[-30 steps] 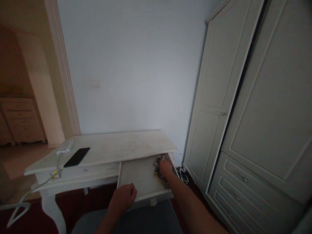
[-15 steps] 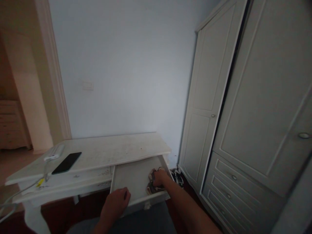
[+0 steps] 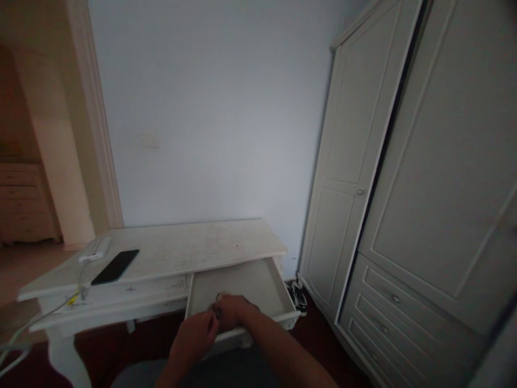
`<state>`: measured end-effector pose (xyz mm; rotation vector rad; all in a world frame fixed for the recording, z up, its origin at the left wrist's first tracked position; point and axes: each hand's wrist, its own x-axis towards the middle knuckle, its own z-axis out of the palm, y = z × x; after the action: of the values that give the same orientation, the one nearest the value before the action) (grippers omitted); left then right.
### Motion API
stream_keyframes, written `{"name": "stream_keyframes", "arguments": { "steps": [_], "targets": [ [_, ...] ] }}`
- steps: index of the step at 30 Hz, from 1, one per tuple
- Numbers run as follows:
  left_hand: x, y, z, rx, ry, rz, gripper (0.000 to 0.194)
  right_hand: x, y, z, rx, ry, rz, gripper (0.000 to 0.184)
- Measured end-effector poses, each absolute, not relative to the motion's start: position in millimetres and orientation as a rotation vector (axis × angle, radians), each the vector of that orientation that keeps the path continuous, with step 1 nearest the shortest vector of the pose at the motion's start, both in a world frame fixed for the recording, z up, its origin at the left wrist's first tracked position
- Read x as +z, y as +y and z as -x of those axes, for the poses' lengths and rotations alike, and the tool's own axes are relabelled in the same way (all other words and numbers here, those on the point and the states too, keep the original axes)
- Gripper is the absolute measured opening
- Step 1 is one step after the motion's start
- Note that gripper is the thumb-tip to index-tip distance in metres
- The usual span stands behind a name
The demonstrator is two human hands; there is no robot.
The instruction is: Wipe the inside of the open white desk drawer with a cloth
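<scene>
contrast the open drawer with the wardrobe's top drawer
The open drawer is pulled out, showing its inside; the top drawer is shut, showing only its front. The left hand and right hand are at the open drawer; neither is at the top drawer. Both drawers are pale.

Left hand (image 3: 197, 332) loosely curled, right hand (image 3: 229, 311) just beside it, right forearm (image 3: 280, 345) slanting inward

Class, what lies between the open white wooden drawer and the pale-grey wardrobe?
Black-and-white shoes, it seems, on the dark red floor between drawer and wardrobe, in the head view.
</scene>
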<state>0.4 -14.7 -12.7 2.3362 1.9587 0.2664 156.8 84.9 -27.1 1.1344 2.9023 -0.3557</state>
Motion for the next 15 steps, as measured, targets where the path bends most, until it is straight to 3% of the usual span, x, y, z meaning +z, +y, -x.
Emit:
{"name": "stream_keyframes", "arguments": {
  "steps": [5,8,11,15],
  "targets": [
    [-7.0,-17.7,-0.7,0.258,1.981,-2.302,0.041,-28.5,87.9,-107.7,-0.271,2.886,-1.377,0.028],
    [-2.4,-20.6,-1.7,0.236,1.985,-2.277,0.039,-25.4,94.7,-99.5,-0.233,2.838,-1.581,0.032],
    [-0.8,-21.8,-1.5,0.229,1.998,-2.272,0.038,-16.4,106.5,-111.9,-0.181,2.791,-1.767,0.040],
    [-3.3,-21.0,0.4,0.256,2.007,-2.293,0.038,-3.3,123.7,-160.5,-0.103,2.629,-2.033,0.032]
  ]
}}
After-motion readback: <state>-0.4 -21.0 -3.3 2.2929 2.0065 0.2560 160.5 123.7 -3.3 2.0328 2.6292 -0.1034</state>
